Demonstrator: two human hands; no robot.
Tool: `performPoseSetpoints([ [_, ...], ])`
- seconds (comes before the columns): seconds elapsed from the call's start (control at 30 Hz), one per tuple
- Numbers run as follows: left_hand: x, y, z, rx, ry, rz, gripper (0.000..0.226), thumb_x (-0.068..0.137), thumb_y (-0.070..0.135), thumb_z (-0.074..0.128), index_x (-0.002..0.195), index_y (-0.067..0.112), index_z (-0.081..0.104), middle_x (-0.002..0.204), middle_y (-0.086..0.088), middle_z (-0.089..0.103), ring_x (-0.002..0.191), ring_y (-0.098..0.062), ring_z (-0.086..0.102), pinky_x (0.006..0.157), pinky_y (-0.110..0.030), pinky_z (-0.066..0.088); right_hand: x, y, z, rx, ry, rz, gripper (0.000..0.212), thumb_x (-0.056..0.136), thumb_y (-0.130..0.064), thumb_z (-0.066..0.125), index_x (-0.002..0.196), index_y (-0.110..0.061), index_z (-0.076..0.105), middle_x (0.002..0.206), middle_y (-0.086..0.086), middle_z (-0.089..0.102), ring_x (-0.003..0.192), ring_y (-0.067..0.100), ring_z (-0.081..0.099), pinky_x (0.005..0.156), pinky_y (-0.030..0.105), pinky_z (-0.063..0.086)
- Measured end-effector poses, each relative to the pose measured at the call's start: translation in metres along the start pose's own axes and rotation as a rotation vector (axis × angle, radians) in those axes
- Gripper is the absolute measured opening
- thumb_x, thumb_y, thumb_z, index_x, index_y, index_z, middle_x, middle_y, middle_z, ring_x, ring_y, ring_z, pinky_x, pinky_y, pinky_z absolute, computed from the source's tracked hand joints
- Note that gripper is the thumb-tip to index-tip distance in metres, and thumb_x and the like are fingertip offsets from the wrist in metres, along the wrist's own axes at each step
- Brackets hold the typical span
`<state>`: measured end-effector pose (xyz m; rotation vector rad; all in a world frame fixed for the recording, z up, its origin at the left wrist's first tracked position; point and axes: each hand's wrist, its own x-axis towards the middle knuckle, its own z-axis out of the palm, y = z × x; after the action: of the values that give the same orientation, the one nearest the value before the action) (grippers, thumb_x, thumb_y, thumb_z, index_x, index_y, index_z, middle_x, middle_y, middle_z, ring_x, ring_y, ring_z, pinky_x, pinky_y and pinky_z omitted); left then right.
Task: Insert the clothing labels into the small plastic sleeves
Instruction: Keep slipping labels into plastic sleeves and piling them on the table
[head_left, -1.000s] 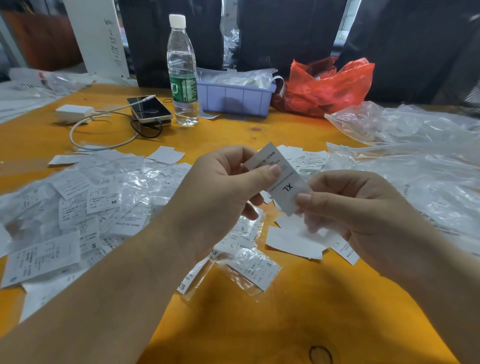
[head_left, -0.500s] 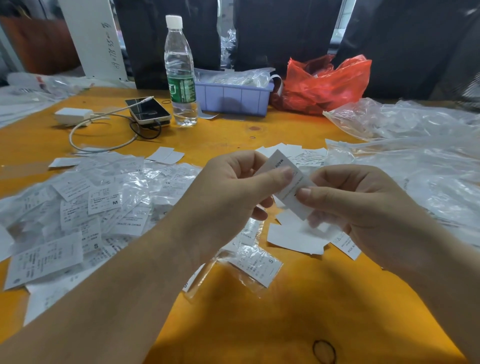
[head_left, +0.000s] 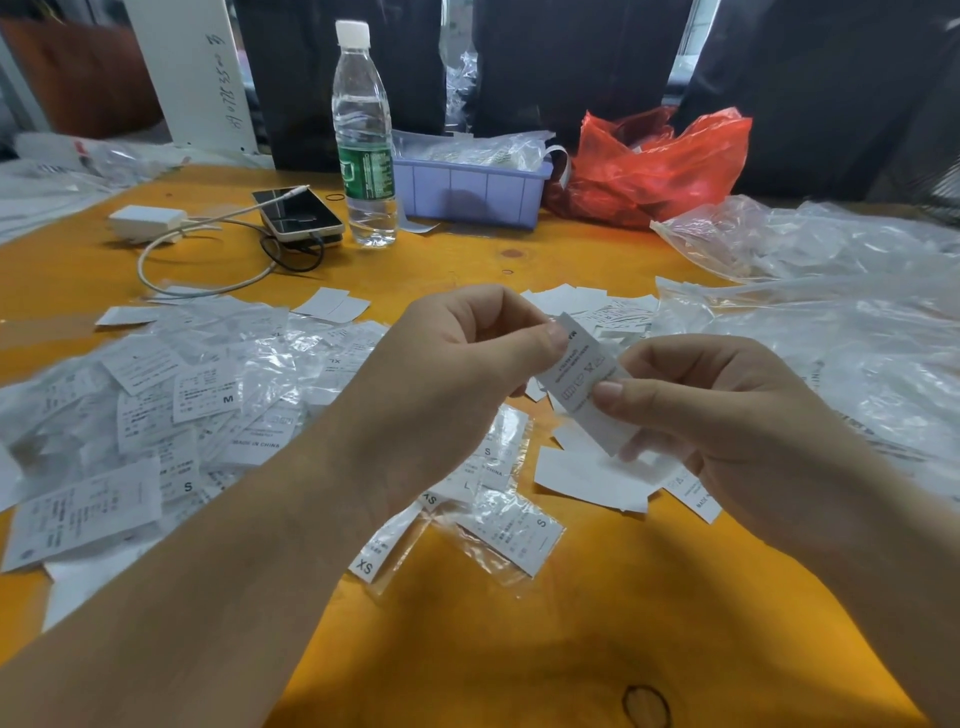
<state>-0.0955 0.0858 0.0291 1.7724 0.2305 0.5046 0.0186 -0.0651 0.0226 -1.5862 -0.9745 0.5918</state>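
Two hands, your left hand (head_left: 457, 374) and right hand (head_left: 727, 410), pinch one white label (head_left: 582, 379) between them, above sleeved labels (head_left: 498, 519) lying beneath your wrists.

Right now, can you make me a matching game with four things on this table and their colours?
Things:
1. water bottle's label
2. plastic tray
3. crumpled bag
4. table

Colours:
A. red
B. orange-yellow
C. green
D. pale purple

Pairs: 1-C, 2-D, 3-A, 4-B
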Motion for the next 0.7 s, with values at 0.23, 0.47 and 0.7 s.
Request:
performPoseSetpoints([
  [0.23, -0.0020, -0.0007, 0.0013, -0.015, -0.012, 0.015, 0.008, 0.089, 0.015, 0.065, 0.085, 0.009, 0.066, 0.054, 0.011, 0.061, 0.045, 0.001, 0.052, 0.045, -0.011, 0.039, -0.0010, -0.0017, 0.0021, 0.013, -0.022, 0.003, 0.019, 0.072, -0.025, 0.067, 0.083, -0.014, 0.077, 0.085, 0.023, 0.063, 0.068, 0.014, 0.057, 0.058, 0.023, 0.048],
  [0.47, -0.0026, -0.0017, 0.0032, -0.064, -0.037, 0.006, 0.014, 0.091, 0.010, 0.063, 0.078, 0.011, 0.066, 0.053, 0.006, 0.061, 0.045, -0.001, 0.051, 0.043, -0.011, 0.039, -0.0008, 0.0002, 0.0026, 0.024, -0.029, 0.023, 0.019, 0.070, -0.022, 0.077, 0.087, -0.013, 0.076, 0.082, 0.025, 0.063, 0.067, 0.018, 0.055, 0.059, 0.028, 0.044],
  [0.7, -0.0017, -0.0017, 0.0024, -0.059, -0.068, -0.008, 0.023, 0.096, 0.016, 0.055, 0.077, 0.016, 0.069, 0.057, 0.003, 0.061, 0.048, -0.005, 0.049, 0.046, -0.012, 0.039, -0.0026, -0.0025, 0.0028, -0.034, -0.010, -0.001, 0.021, 0.072, -0.028, 0.067, 0.086, -0.017, 0.077, 0.088, 0.027, 0.063, 0.073, 0.025, 0.055, 0.066, 0.040, 0.042],
])
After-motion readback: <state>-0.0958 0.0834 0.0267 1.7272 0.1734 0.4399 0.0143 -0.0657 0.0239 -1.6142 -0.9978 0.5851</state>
